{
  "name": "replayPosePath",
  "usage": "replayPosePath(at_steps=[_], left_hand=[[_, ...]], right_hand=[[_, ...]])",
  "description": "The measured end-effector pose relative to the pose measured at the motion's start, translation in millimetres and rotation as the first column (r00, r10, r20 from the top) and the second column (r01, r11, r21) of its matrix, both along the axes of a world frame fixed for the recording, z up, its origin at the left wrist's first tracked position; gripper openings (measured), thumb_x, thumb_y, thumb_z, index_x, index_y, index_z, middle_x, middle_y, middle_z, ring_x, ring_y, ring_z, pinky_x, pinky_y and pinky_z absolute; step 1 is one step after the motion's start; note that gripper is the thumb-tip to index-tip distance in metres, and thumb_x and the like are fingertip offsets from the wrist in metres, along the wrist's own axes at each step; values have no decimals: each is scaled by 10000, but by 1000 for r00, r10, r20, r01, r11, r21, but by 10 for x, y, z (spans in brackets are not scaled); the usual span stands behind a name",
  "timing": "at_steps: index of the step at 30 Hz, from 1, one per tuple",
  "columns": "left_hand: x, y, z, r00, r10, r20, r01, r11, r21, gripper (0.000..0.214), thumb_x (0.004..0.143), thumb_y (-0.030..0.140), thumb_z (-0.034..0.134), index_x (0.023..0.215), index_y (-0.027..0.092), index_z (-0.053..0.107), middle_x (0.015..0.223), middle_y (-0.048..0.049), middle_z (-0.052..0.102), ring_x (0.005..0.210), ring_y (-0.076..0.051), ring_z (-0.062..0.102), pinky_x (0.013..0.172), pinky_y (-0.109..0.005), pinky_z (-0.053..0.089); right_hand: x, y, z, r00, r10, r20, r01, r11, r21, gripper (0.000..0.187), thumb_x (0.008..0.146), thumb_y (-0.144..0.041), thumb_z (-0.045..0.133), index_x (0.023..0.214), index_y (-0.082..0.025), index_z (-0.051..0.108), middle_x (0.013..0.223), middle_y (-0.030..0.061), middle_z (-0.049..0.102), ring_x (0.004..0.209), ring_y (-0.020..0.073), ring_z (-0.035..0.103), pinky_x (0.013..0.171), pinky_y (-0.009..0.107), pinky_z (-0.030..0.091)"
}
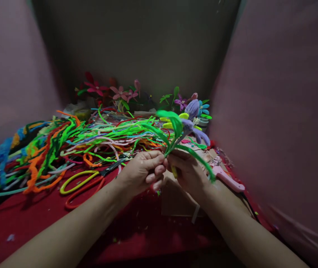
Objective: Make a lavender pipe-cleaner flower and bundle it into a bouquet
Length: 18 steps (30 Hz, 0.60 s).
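Observation:
Both hands meet at the stem of a pipe-cleaner flower with green leaves and purple petals, tilted up and to the right. My left hand pinches the low end of the stem between thumb and forefinger. Just right of it, my right hand closes round the same stem; part of its fingers is hidden behind the leaves. A small yellow piece shows at the right fingers, and I cannot make out what it is. One long green leaf hangs over the right wrist.
Scissors with yellow and red handles lie left on the red cloth. Loose pipe cleaners heap behind and left. Finished flowers stand at the back. A pink-handled tool and cardboard lie right and below.

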State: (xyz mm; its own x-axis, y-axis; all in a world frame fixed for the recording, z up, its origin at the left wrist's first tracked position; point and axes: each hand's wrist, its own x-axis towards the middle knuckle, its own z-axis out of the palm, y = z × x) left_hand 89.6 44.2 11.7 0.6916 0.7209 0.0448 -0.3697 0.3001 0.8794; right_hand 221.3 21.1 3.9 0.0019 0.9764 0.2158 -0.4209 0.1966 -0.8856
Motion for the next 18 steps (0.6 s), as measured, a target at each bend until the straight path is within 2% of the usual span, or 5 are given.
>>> replayPosePath(at_steps=[6, 9, 12, 14, 18], left_hand=[[-27, 21, -13, 983, -180, 19, 181, 982, -45, 222, 803, 314, 569, 671, 140, 530, 465, 84, 393, 289, -11, 211, 291, -176, 359], [-11, -20, 18, 976, 51, -209, 4, 966, 258, 235, 808, 289, 539, 619, 150, 546, 443, 48, 463, 328, -59, 382, 357, -195, 381], [6, -73, 7, 853, 441, -277, -169, 737, 654, 210, 768, 197, 554, 560, 165, 549, 517, 12, 565, 477, -98, 519, 465, -200, 399], [21, -107, -6, 778, 579, -244, -228, 622, 749, 225, 770, 177, 538, 545, 174, 537, 526, 21, 559, 502, -97, 515, 510, -204, 402], [47, -144, 34, 789, 544, -287, -256, 715, 650, 298, 816, 229, 485, 523, 176, 479, 438, 46, 450, 411, -83, 443, 461, -205, 374]], right_hand=[[37, 10, -67, 998, -1, -59, 0, 1000, -8, 28, 634, -201, 688, 636, -195, 660, 623, -19, 617, 593, 115, 529, 594, 251, 427], [31, 18, -99, 994, -42, -100, 42, 999, 1, 50, 627, -208, 699, 672, -204, 679, 651, -23, 624, 593, 119, 538, 588, 258, 431], [25, 19, -108, 995, -60, -85, 57, 998, -35, 68, 602, -213, 717, 663, -201, 688, 624, -20, 615, 579, 129, 538, 591, 273, 435], [21, 8, -104, 996, -74, -53, 72, 997, -33, 47, 619, -229, 708, 646, -196, 690, 602, -14, 599, 584, 134, 529, 599, 276, 434], [14, -28, -83, 993, -118, -12, 118, 992, 52, 43, 665, -238, 694, 647, -199, 699, 632, -13, 590, 595, 117, 499, 611, 263, 415]])
